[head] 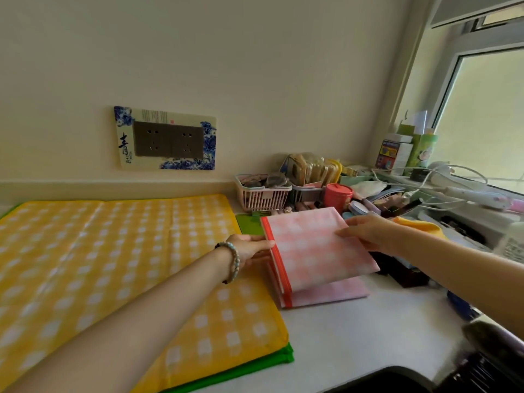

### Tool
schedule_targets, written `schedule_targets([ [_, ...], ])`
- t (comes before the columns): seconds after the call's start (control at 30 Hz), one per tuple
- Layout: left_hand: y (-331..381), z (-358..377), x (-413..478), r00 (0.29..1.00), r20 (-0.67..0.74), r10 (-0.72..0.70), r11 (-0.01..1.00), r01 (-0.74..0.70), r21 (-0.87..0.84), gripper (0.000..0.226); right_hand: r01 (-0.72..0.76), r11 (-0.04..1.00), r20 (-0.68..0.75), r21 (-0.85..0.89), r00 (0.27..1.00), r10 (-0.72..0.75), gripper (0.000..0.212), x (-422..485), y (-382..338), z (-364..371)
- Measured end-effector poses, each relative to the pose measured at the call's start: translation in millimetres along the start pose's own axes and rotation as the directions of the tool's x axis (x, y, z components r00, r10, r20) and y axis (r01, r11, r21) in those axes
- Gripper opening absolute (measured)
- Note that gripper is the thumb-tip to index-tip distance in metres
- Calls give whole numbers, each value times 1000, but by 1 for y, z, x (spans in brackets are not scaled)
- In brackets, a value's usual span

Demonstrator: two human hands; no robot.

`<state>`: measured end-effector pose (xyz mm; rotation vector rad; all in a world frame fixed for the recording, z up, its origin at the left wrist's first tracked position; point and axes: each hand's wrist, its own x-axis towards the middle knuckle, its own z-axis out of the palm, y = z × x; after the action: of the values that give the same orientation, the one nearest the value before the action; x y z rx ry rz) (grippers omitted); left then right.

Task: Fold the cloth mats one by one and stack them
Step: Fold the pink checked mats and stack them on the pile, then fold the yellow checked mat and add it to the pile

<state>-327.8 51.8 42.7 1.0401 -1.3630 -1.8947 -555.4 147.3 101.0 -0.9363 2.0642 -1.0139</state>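
A pink checked cloth mat [314, 251] with an orange-red border is folded small and held between both hands, its top layer lifted off the counter at the right of centre. My left hand [249, 248] grips its bordered left edge. My right hand [368, 234] holds its right edge. A large yellow checked mat [113, 265] lies spread flat on the left. Under it a green mat [255, 364] shows along the front edge and at the back corner.
Behind the pink mat stand a pink basket [263, 197], a red jar [337, 195] and assorted clutter. White cables [453, 191] and boxes [397, 154] line the window sill on the right. The white counter [354, 336] runs in front, with a dark sink edge [382, 378] below.
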Motion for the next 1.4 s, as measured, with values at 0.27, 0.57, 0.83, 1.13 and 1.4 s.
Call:
schedule_targets([
  [0.27, -16, -8, 19, 999, -27, -38, 963, 44, 267, 14, -37, 967, 1, -251, 999, 39, 35, 22, 28, 11],
  [0.57, -13, -10, 20, 999, -3, -33, 929, 31, 369, 22, -7, 947, -30, -322, 1000, -3, 42, 21, 32, 14],
  [0.83, -9, -16, 2, 997, 73, -29, 946, 3, 326, 51, 62, 930, -97, -363, 990, -103, 46, 12, 19, 21],
  [1.13, 5, -69, -35, 992, 40, 124, 896, -129, 424, 68, 362, 837, 86, -411, 929, -360, 61, -30, -37, 83],
  [1.4, -7, -171, -103, 984, -17, 179, 718, -119, 685, 72, 486, 860, 238, -157, 863, -445, 53, -79, -59, 205],
])
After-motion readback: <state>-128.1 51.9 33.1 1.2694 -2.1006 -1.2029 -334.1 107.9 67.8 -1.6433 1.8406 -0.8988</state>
